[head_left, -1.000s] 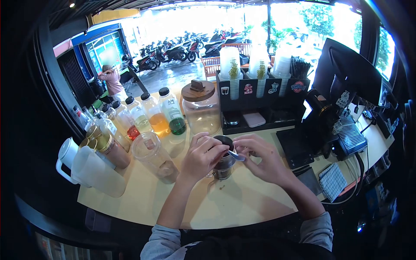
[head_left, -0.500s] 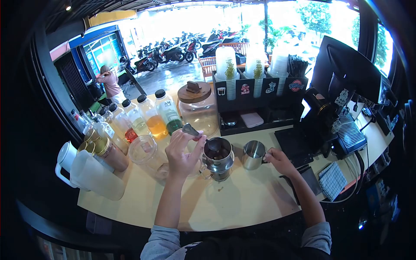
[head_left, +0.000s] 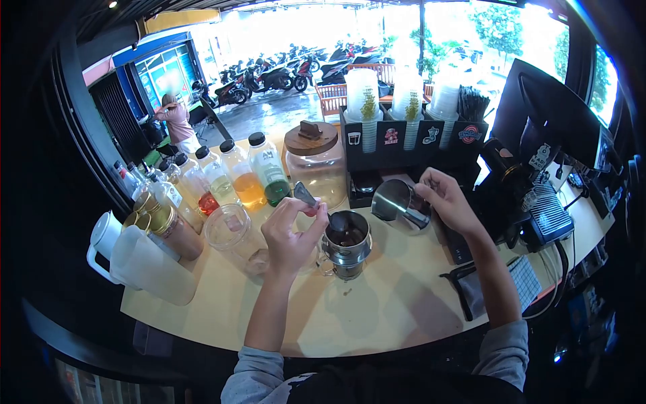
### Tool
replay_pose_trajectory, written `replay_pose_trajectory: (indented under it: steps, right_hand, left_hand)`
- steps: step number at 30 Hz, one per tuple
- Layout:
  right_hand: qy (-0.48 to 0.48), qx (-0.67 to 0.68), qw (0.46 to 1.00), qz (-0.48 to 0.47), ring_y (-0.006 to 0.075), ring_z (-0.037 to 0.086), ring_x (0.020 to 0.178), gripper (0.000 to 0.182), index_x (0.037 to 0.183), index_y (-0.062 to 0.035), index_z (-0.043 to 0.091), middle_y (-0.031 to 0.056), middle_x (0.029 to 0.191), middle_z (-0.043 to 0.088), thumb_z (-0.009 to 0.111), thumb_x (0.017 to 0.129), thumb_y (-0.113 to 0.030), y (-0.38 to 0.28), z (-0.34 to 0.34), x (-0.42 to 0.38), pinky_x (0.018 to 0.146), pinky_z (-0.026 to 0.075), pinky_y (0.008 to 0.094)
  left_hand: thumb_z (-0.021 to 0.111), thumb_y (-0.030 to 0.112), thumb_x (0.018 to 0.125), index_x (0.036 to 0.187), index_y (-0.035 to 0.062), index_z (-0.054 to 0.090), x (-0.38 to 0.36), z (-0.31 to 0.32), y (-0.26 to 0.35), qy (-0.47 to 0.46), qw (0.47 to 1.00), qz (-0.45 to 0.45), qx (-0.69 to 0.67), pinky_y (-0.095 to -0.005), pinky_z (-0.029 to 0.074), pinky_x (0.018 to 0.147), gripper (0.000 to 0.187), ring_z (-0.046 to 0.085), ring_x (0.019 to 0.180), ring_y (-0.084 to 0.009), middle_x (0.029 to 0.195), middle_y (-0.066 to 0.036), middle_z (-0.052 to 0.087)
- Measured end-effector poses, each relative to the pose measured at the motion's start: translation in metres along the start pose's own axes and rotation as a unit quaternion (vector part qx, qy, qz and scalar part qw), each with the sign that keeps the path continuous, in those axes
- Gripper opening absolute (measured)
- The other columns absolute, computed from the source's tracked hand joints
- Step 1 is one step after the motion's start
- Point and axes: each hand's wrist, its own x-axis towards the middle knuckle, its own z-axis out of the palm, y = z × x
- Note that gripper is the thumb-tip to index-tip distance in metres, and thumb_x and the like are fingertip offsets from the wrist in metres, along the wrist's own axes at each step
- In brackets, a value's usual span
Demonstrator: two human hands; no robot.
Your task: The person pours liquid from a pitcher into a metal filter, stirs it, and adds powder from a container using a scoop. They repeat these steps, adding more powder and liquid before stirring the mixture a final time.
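My left hand pinches the handle of a spoon, whose dark bowl end dips into a metal drip filter. Dark contents show inside the filter, which sits on a glass cup with a clear handle. To the right, my right hand grips the handle of a steel pitcher. The pitcher is raised off the counter and tilted, beside and slightly above the filter. A clear plastic jar lies left of my left hand.
Coloured bottles and a wooden-lidded glass jar line the back left. Plastic pitchers stand at the left. A black cup holder is behind the filter, with a coffee machine at the right. Further off, a person stands outside.
My right hand has lifted the steel pitcher off the counter and tipped it. My left hand keeps the spoon in the filter. The view has shifted slightly.
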Motion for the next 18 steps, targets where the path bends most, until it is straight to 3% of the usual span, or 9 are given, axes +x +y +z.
replay_pose_trajectory:
  steps: [7, 15, 18]
  right_hand:
    - [-0.059, -0.005, 0.998, -0.025, 0.0001, 0.033, 0.059, 0.023, 0.076, -0.0042, 0.046, -0.0076, 0.063, 0.037, 0.063, 0.089, -0.013, -0.030, 0.018, 0.032, 0.050, 0.030, 0.0205]
    - [-0.094, -0.148, 0.983, -0.057, 0.0022, 0.032, 0.056, 0.028, 0.074, -0.0016, 0.044, -0.0052, 0.059, 0.033, 0.068, 0.084, -0.012, -0.058, 0.036, 0.046, 0.048, 0.029, 0.0235]
    - [-0.118, -0.163, 0.978, -0.061, 0.0014, 0.028, 0.059, 0.028, 0.075, -0.0037, 0.042, -0.0059, 0.066, 0.030, 0.068, 0.083, -0.010, -0.063, 0.043, 0.050, 0.049, 0.024, 0.0217]
  left_hand:
    - [0.074, 0.002, 0.072, 0.075, 0.0024, 0.059, 0.000, 0.000, 0.000, 0.014, 1.000, -0.001, -0.001, -0.0253, 0.049, 0.059, 0.015, 0.063, 0.062, -0.0134, 0.071, -0.006, 0.066]
    - [0.075, 0.002, 0.072, 0.076, 0.0023, 0.059, -0.003, 0.000, -0.002, 0.025, 0.999, -0.035, -0.012, -0.0252, 0.050, 0.059, 0.016, 0.064, 0.063, -0.0133, 0.071, -0.007, 0.066]
    - [0.075, 0.002, 0.073, 0.076, 0.0022, 0.059, -0.003, -0.001, -0.002, 0.021, 0.999, -0.044, -0.009, -0.0253, 0.050, 0.059, 0.016, 0.064, 0.063, -0.0136, 0.071, -0.007, 0.066]
